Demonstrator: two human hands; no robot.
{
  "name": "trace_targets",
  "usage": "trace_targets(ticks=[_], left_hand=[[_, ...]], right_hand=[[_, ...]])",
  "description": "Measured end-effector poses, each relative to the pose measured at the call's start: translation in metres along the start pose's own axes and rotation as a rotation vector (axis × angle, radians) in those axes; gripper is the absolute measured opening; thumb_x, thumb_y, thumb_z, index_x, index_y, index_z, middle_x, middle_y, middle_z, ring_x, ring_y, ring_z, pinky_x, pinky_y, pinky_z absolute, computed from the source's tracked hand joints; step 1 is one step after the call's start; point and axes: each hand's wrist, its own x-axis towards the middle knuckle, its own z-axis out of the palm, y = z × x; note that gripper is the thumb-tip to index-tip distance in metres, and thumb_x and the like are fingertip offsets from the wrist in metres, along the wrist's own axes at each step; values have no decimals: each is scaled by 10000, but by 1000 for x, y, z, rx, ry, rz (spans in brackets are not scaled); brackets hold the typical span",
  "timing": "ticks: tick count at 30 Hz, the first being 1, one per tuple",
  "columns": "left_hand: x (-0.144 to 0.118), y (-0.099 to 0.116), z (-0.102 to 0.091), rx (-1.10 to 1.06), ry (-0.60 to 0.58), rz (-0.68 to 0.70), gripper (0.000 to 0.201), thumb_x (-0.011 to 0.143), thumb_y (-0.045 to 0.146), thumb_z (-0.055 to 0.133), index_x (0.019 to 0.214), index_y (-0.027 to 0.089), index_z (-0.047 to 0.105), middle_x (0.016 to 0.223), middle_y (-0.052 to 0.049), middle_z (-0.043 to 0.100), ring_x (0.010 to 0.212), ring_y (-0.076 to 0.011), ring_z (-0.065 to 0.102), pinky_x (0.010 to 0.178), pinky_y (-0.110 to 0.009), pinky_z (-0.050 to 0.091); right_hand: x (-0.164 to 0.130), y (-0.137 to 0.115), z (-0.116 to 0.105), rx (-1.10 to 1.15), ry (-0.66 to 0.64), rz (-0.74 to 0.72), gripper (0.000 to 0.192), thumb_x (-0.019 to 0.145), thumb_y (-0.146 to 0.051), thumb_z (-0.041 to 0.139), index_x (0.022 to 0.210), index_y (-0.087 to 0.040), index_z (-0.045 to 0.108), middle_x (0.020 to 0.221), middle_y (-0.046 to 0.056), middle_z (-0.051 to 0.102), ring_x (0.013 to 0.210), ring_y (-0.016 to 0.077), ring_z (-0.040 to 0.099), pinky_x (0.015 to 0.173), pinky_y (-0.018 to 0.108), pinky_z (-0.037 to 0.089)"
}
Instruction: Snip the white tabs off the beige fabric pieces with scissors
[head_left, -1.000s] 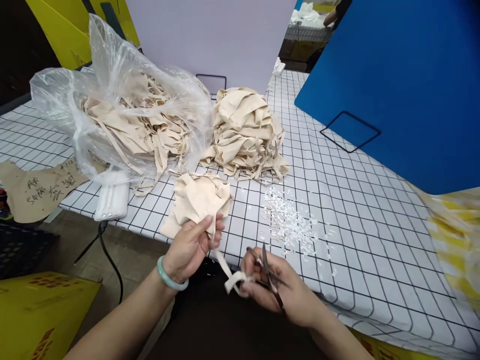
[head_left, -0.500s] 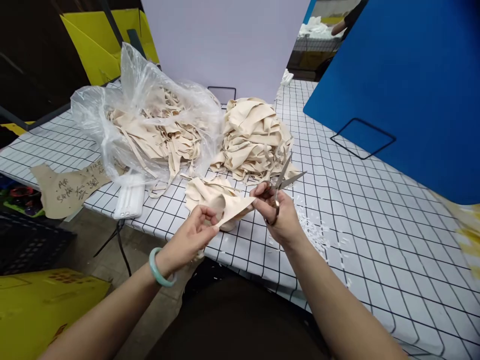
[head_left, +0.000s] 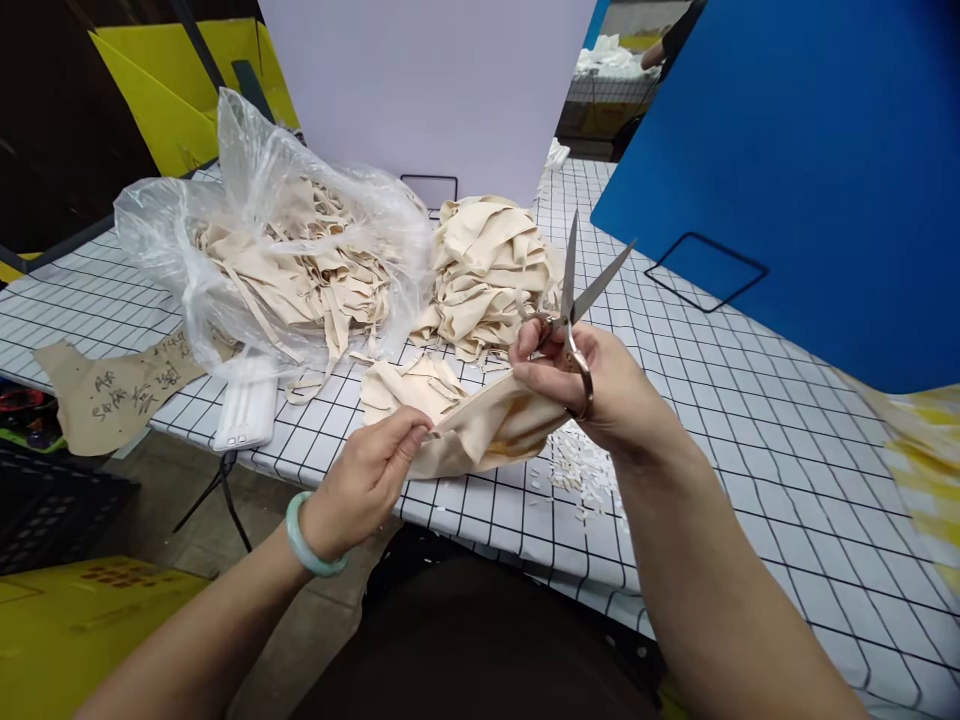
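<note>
Left hand [head_left: 367, 475], a pale green bangle [head_left: 306, 525] at its wrist, is closed in a pinch on the near edge of a beige fabric piece [head_left: 487, 430]. Right hand [head_left: 592, 385] pinches the opposite edge between thumb and forefinger, so the piece hangs stretched between the two hands, just above the front edge of the white counter with a black grid pattern [head_left: 750, 400]. This spread grip appears meant to open the piece out for viewing.

The same right hand also carries steel scissors [head_left: 577, 290], a finger through a handle loop, blades parted and pointing up and away from the cloth; held thus, the tool remains ready without touching the fabric.

On the counter behind the hands:
- a small crumpled beige fabric heap [head_left: 409, 385], just beyond the held piece
- a larger stack of folded beige pieces [head_left: 487, 270]
- a clear plastic bag stuffed with beige strips [head_left: 285, 260], to the left
- scattered white trimmings [head_left: 581, 465], below the right hand
- a white oblong device [head_left: 246, 410] at the counter's edge
- a brown paper cut-out with handwriting [head_left: 112, 395], overhanging the left edge

A blue board [head_left: 810, 170] stands at the right
</note>
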Motion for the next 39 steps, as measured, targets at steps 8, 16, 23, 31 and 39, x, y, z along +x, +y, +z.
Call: trace_targets(ticks=[8,16,23,31,39], left_hand=[[11,26,9,-253,-121,113,281,989,352,525,914,185,738,913,-82,580,878,-192,553,802,-314,482],[23,17,53,-641,108,-12,310,1011,363,482,816,173,631,1063,-59,516,603,-77,452,535,-250,429],[22,6,80,-359,103,98,324,1028,345,428,841,182,636,967,-93,521,1071,-234,499,825,-321,465],[24,2,105,-210,6,250,268,1023,240,402,844,170,589,1006,-88,468,1067,-219,487,914,-349,445],[27,3,111,-130,-34,297,266,1024,222,368,828,176,542,1026,-85,462,1041,-214,488,908,-355,446]], right_hand=[[11,62,38,201,-14,89,340,637,-353,783,807,-214,523,700,-48,530,587,105,491,561,259,411],[-38,97,66,348,30,227,463,654,-530,807,827,-221,508,656,-48,532,550,115,475,544,269,414],[-90,79,4,-529,157,27,389,760,-591,736,814,-225,616,851,51,606,856,240,544,802,401,455],[-124,80,-6,-768,185,-31,460,749,-607,745,621,-218,536,601,4,562,636,173,520,701,348,404],[-129,84,-12,-752,201,-22,497,766,-622,726,573,-214,517,544,-7,552,570,150,496,678,335,379]])
